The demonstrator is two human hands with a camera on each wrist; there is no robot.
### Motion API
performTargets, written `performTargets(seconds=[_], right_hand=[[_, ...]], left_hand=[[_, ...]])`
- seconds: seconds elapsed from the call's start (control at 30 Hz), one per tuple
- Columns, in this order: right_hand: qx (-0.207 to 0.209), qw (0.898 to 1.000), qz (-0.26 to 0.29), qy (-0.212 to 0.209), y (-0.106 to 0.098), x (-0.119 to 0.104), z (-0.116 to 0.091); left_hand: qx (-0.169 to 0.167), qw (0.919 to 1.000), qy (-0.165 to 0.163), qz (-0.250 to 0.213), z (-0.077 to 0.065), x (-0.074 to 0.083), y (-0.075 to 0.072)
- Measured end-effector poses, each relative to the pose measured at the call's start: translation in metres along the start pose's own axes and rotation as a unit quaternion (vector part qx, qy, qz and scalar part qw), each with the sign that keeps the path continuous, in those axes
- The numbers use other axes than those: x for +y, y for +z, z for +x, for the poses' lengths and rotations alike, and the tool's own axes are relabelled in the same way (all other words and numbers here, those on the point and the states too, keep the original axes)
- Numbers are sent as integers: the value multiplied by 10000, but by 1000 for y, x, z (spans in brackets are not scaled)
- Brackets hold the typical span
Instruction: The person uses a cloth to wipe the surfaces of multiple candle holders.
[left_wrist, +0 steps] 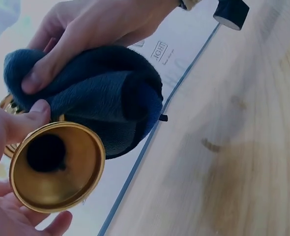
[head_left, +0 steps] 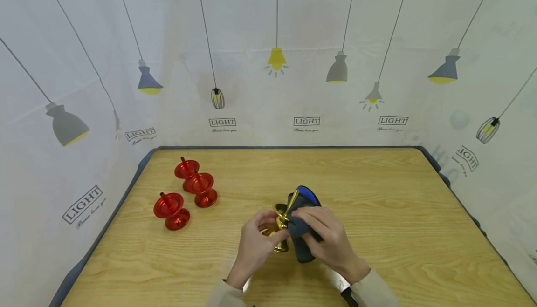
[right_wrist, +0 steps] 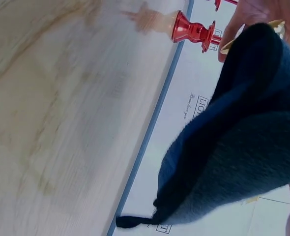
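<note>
Held tilted in my left hand (head_left: pixel 259 241) is a shiny gold candle holder (head_left: pixel 282 222), with a flared hollow base (left_wrist: pixel 56 167) facing the left wrist camera. My right hand (head_left: pixel 331 237) grips a dark blue-grey cloth (head_left: pixel 305 246) and presses it against the gold holder's upper part. A brighter blue side of the cloth shows at its top edge in the head view. In the right wrist view the cloth (right_wrist: pixel 243 132) covers most of the holder; only a bit of gold rim (right_wrist: pixel 227 48) shows beside the left fingers.
Three red candle holders of like shape stand at the table's left: one at the back (head_left: pixel 186 169), one close in front of it (head_left: pixel 205 197), one nearer (head_left: pixel 177 219). The wooden table (head_left: pixel 398 195) has a dark edge, with a lamp-printed white curtain (head_left: pixel 251 27) behind.
</note>
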State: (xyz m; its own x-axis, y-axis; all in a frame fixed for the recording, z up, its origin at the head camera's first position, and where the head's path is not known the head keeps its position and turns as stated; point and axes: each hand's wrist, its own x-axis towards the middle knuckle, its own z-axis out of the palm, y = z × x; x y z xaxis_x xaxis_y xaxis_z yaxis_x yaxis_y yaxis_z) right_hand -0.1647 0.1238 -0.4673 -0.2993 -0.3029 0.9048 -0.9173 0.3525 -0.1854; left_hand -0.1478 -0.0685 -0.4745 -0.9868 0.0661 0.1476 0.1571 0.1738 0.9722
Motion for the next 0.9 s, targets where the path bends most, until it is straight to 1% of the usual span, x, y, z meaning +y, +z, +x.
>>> performTargets(seconds=[0.17, 0.27, 0.37, 0.47, 0.57, 0.63, 0.7, 0.77, 0.9], right_hand=[[-370, 9986, 289, 241, -5, 0, -2], [-527, 9974, 420, 272, -8, 1, -3], [-599, 9967, 480, 255, -10, 2, -3], [-639, 9963, 516, 243, -11, 2, -3], [-650, 9959, 585, 212, -12, 2, -3], [-658, 9958, 614, 195, -12, 2, -4], [-667, 9959, 585, 198, -12, 1, -4], [-660, 9963, 509, 213, -13, 1, -5], [-546, 9978, 325, 180, -12, 1, -7]], left_hand=[[-229, 9995, 55, -190, 0, -3, -7], [-412, 9985, 164, -334, 1, -4, -10], [-650, 9965, 252, -465, 2, -6, -14], [-984, 9927, 378, -586, 4, -9, -18], [-1356, 9867, 514, -731, 5, -11, -23], [-1532, 9832, 593, -800, 6, -12, -26], [-1605, 9817, 654, -788, 6, -11, -27], [-1554, 9837, 656, -631, 6, -10, -25], [-1445, 9877, 481, -348, 5, -5, -18]])
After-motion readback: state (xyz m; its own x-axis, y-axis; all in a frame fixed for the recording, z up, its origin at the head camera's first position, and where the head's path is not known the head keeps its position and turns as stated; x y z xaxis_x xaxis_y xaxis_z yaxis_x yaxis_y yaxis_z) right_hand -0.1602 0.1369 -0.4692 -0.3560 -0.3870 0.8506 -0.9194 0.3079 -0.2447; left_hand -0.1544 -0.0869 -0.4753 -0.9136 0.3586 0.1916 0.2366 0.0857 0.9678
